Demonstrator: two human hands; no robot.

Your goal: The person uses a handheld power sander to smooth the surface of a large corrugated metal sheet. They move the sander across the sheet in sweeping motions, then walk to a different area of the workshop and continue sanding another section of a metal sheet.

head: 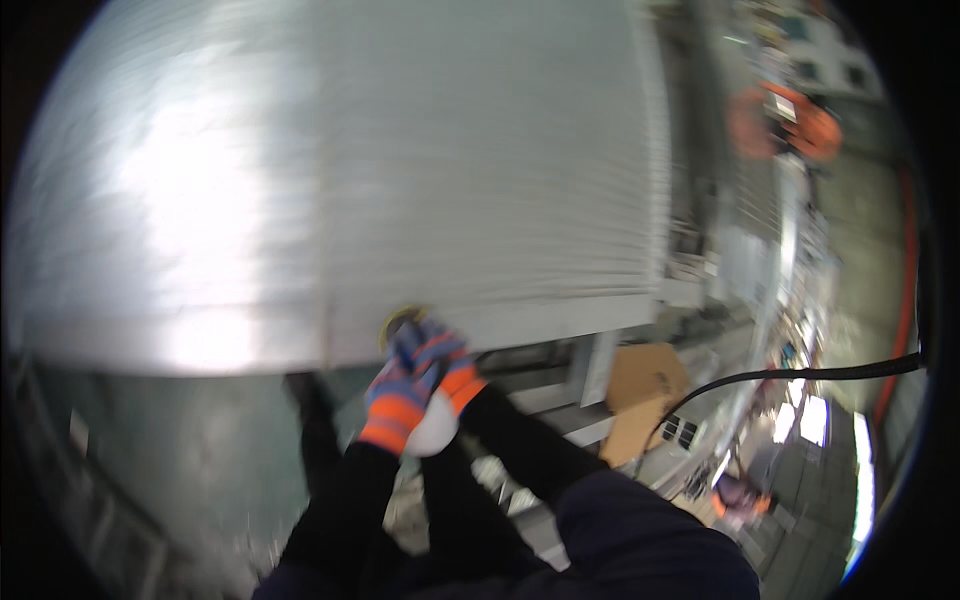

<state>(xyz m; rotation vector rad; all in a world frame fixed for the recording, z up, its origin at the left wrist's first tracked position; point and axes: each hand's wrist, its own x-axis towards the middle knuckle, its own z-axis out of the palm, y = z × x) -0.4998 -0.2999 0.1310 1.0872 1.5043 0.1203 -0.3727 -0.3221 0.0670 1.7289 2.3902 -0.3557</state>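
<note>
A large, shiny sheet-metal panel (480,172) spreads out before me. At its near edge rests a round tool with a yellow rim (405,321), blurred, perhaps a disc sander or grinder. My left hand (397,390), in a blue-grey glove with orange bands, is closed around the tool's near side. Close against it, my right hand (448,360), gloved alike, also grips the tool; its fingers are partly hidden. Between my wrists shows a white rounded object (433,429), whose kind I cannot tell.
Below the panel's right corner lies brown cardboard (645,394). A black hose or cable (795,373) arches in from the right. Farther right stand cluttered workshop items and a blurred orange object (784,124). Green floor (195,442) shows at lower left.
</note>
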